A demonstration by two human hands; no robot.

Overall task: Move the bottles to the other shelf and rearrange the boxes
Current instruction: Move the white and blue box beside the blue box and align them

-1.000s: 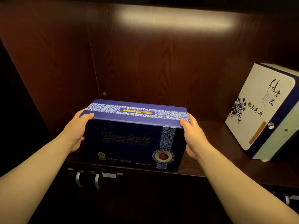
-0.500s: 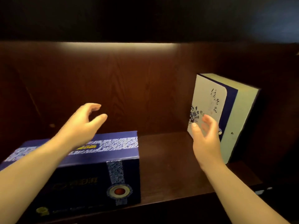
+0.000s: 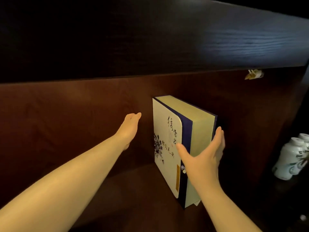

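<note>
A white box with a navy spine, black calligraphy and a blue flower print stands upright on the dark wooden shelf, right of centre. My right hand is open and spread around the box's near right edge, thumb in front of the cover and fingers along the right side. My left hand is open with fingers together, held in the air to the left of the box and apart from it. White ceramic bottles with green markings stand in the compartment at the far right.
A dark shelf board hangs low overhead. A vertical wooden divider separates the box's compartment from the bottles. A small metal fitting sits under the upper board at the right.
Both hands left the blue patterned box, which is now out of view to the left. The view swung right, and my right hand reached the upright white box.
</note>
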